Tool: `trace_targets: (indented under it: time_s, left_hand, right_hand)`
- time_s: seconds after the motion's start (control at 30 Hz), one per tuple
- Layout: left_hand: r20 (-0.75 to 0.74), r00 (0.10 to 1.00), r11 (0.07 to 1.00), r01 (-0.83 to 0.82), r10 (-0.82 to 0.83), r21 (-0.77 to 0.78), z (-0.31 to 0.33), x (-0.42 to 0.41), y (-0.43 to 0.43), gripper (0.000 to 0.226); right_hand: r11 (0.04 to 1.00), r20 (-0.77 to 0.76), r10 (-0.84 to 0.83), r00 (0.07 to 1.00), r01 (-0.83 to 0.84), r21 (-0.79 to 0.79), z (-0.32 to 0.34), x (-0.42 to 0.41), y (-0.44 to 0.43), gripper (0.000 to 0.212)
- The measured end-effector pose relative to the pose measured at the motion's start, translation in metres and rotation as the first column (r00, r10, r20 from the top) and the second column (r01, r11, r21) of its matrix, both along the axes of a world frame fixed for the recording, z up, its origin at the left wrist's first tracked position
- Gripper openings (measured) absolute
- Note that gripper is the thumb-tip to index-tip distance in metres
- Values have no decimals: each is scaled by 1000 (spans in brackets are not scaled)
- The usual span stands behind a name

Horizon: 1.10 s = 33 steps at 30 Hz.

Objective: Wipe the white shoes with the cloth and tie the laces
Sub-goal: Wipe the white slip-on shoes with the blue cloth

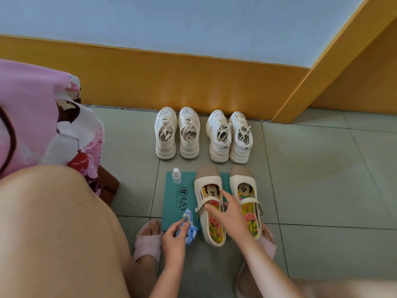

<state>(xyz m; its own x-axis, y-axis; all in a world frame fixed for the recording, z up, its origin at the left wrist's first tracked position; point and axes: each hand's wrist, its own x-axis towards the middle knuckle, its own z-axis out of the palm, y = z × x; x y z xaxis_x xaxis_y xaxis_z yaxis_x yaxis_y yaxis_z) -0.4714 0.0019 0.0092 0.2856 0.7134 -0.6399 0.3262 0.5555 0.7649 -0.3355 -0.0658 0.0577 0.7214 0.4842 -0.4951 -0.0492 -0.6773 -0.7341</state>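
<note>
Teal flat card printed "LSY" is half buried: your bunched blue-and-white striped cloth covers the end of the lettering, and the left cream strap shoe with a tan toe cap lies over its right edge. Your right forearm hides the heel of the matching right strap shoe and most of the pink slipper behind it; the other pale pink slipper shows fine. Pink patterned fabric runs out of view on the left.

Your left hand has the cloth pinched between fingers and thumb, low over the card's near corner. Your right hand is spread wide over the left strap shoe's buckled strap, holding nothing; can't tell if it actually touches.

Both strap shoes have cartoon-and-flower insoles. Further back by the yellow skirting, on the grey-green tiled floor, sit two pairs of white lace-up trainers, a plainer pair and a chunkier pair. Laces lie loose over the tongues; knotted or not, too small to say. A small clear spray bottle stands upright on the card's far corner.
</note>
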Motion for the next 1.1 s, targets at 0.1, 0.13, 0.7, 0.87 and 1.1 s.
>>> trace_targets:
  time_s: [0.1, 0.13, 0.7, 0.87, 1.1]
  left_hand:
    - [-8, 1000, 999, 7, -7, 34, 1, 2, 3, 20]
    - [-13, 1000, 999, 6, -5, 47, 2, 4, 5, 22]
    - [-201, 979, 969, 89, -42, 232, 0, 31, 57, 26]
    - [-337, 933, 928, 230, -125, 293, -1, 33, 61, 30]
    - [-286, 942, 849, 291, -174, 442, 34, 30, 33, 19]
  right_hand:
    - [999, 15, -37, 999, 37, 5, 1, -9, -8, 75]
    - [999, 19, -46, 999, 46, 2, 1, -13, -11, 74]
    - [994, -8, -97, 995, 96, -54, -5, -21, -24, 73]
    - [988, 5, -110, 994, 110, -108, -2, -27, -28, 74]
    - [944, 147, 14, 989, 35, -327, 17, -31, -29, 58]
